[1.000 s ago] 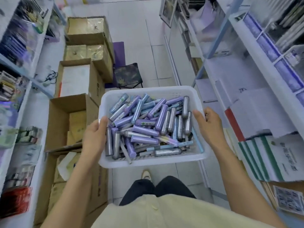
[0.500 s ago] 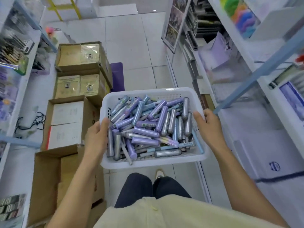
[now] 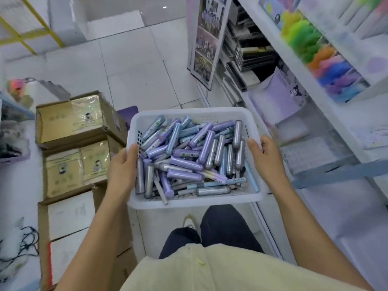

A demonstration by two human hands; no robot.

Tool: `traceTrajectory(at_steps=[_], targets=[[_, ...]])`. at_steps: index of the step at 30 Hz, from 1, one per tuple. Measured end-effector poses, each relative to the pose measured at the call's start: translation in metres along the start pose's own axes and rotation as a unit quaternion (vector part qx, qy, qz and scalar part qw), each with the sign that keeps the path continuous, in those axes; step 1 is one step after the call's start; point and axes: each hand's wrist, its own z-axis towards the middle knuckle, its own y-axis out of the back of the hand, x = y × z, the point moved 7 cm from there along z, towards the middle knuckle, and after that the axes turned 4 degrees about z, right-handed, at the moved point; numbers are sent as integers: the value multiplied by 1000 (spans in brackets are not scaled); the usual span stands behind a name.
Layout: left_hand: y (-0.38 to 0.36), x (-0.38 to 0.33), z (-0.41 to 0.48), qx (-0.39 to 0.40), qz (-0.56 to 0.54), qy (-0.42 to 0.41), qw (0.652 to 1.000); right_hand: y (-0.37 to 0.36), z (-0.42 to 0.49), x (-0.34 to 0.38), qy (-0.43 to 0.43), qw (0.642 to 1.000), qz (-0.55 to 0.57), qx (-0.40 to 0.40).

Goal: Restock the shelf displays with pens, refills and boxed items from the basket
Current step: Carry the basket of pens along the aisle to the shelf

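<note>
Basket [image 3: 195, 201], white, heaped with purple and silver pens [image 3: 189, 156], gripped by left hand [image 3: 121, 169] and right hand [image 3: 265, 159]; open cardboard boxes [image 3: 69, 124] crowd the floor alongside.

The person wears a pale yellow shirt [image 3: 210, 271] with a small matching button [image 3: 201, 261] down its front, its hem loose over dark navy trousers [image 3: 227, 227]. The forearms [image 3: 94, 238] are bare down to the left hand [image 3: 122, 166] and right hand [image 3: 265, 159]. One light shoe [image 3: 189, 222] with tan trim shows between the trouser legs.
</note>
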Motion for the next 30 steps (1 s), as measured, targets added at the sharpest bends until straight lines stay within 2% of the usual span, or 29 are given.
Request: traceTrajectory(at_steps=[10,18,24,30], targets=[[-73,-88,165,23,7,-25,999,-6,166,3,-40,998,24,-33],[-107,-147,250,48,52,-46,996,-4,232,4,-83,993,33,-77],[-162,-196,329,114,100,-107,983,-4,243,-7,-116,971,46,-203],[-231,-233,410,236,145,-172,945,-32,243,-26,-180,920,75,-340]])
